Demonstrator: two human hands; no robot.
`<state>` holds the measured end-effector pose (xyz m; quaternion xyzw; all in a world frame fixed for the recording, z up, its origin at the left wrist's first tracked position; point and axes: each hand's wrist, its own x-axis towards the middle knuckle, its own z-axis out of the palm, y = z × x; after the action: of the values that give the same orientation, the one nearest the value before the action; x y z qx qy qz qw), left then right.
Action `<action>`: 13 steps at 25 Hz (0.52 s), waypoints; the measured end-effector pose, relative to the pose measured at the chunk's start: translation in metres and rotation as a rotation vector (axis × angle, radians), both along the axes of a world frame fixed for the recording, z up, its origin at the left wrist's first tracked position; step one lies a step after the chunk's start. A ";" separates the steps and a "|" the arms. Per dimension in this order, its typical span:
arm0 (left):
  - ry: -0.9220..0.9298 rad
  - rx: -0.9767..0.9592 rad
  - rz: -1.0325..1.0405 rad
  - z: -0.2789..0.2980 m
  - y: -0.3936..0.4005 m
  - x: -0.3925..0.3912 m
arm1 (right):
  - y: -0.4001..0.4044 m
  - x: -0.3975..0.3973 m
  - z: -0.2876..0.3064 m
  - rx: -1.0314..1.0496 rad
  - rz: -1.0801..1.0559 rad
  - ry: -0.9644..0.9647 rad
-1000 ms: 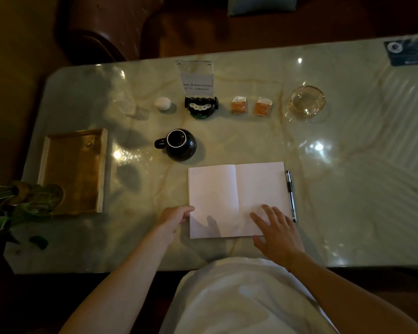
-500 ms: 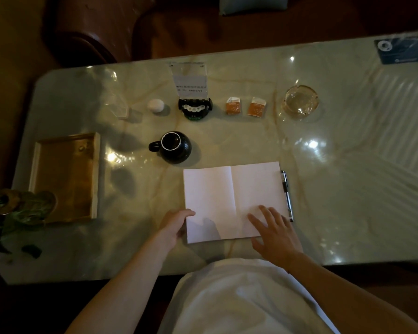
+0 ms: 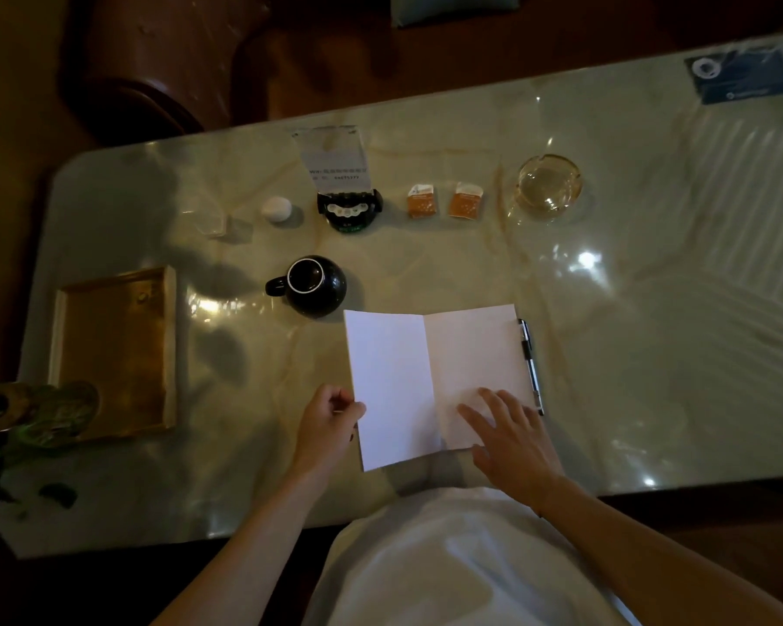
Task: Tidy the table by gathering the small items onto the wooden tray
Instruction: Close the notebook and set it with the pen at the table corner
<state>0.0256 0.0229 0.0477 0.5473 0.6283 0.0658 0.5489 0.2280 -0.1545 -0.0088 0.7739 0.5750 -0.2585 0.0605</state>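
Observation:
An open white notebook [image 3: 430, 377] lies near the table's front edge. My left hand [image 3: 331, 420] pinches its left edge, and that side is lifted a little. My right hand [image 3: 509, 433] lies flat with spread fingers on the right page. A pen [image 3: 530, 363] lies along the notebook's right side. The wooden tray [image 3: 114, 350] sits at the left with nothing in it. Across the far side stand a small white round thing [image 3: 276, 209], two orange sachets [image 3: 420, 201] [image 3: 467, 200] and a clear small block [image 3: 213, 221].
A black mug [image 3: 315, 284] stands behind the notebook. A black card holder with a paper sign [image 3: 346, 205] and a glass ashtray [image 3: 549, 185] stand at the back. A plant [image 3: 28, 413] overlaps the tray's near corner. A blue card [image 3: 742, 74] lies far right.
My left hand has closed its fingers on the notebook's left edge and raised it slightly. The right hand stays on the right page.

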 end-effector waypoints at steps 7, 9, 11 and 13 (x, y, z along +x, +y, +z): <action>-0.118 0.060 -0.090 0.023 -0.018 0.030 | 0.001 0.025 0.006 0.232 -0.250 -0.018; -0.150 0.067 -0.137 0.025 -0.022 0.039 | 0.000 0.043 0.007 0.243 -0.460 -0.060; -0.177 0.065 -0.156 0.026 -0.026 0.049 | 0.000 0.062 0.005 0.185 -0.606 -0.042; -0.205 0.065 -0.166 0.028 -0.030 0.058 | 0.001 0.073 0.001 0.138 -0.664 0.017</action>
<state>0.0832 -0.0076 0.0753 0.6054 0.5188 0.0960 0.5959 0.3008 -0.1533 -0.0083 0.9190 0.3081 -0.2309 -0.0845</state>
